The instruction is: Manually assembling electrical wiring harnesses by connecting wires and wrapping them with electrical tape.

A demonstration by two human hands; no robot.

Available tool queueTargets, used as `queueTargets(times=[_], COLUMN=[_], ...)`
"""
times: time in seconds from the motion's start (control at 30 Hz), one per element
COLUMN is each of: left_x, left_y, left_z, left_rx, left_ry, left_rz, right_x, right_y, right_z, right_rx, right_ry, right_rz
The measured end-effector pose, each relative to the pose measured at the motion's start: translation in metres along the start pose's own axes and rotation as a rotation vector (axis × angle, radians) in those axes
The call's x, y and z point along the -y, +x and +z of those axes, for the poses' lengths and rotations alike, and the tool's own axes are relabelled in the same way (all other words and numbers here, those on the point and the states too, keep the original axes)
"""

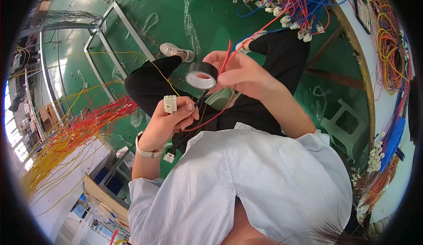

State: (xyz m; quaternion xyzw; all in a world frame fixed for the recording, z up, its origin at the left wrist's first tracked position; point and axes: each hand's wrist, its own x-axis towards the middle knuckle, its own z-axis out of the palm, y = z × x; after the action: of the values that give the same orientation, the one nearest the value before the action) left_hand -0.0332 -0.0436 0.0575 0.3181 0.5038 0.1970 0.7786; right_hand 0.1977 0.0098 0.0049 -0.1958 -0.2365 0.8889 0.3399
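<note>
My left hand (178, 116) is closed, thumb against fingers, on a wire bundle with a dark wrapped section (202, 99). A white plastic connector (170, 104) stands out above its knuckles, and a thin yellow wire (165, 77) runs up from there. My right hand (240, 71) grips a roll of black tape (206, 67) by its side, just above the bundle. Past its fingers runs a red wire (228, 55), which loops down toward my left hand. Below my left wrist hangs another white connector (168, 157). The fingertips behind the roll are hidden.
At the left, red and yellow wires (88, 126) spread over a white surface, near a metal frame (105, 47). Blue and red wires with white connectors (304, 3) hang at the upper right. A green stool (346, 124) stands by the curved table edge (368, 77). Plastic scraps (189, 20) litter the green floor.
</note>
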Motion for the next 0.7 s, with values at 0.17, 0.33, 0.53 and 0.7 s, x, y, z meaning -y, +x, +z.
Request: queueTargets(times=[0.17, 0.33, 0.53, 0.7], left_x=[-0.017, -0.001, -0.001, 0.01], left_y=[0.015, 0.036, 0.037, 0.048], left_z=[0.005, 0.013, 0.018, 0.017], left_rx=[0.075, 0.004, -0.041, -0.083], left_ry=[0.094, 0.007, 0.171, 0.262], left_rz=[0.001, 0.145, 0.251, 0.156], right_x=[-0.007, -0.018, -0.028, -0.028], right_y=[0.002, 0.015, 0.023, 0.026], right_z=[0.005, -0.005, -0.005, -0.023], right_rx=[-0.102, -0.182, -0.26, -0.357], right_ry=[-0.179, -0.03, -0.157, -0.923], right_rz=[-0.083, -0.016, 0.067, -0.004])
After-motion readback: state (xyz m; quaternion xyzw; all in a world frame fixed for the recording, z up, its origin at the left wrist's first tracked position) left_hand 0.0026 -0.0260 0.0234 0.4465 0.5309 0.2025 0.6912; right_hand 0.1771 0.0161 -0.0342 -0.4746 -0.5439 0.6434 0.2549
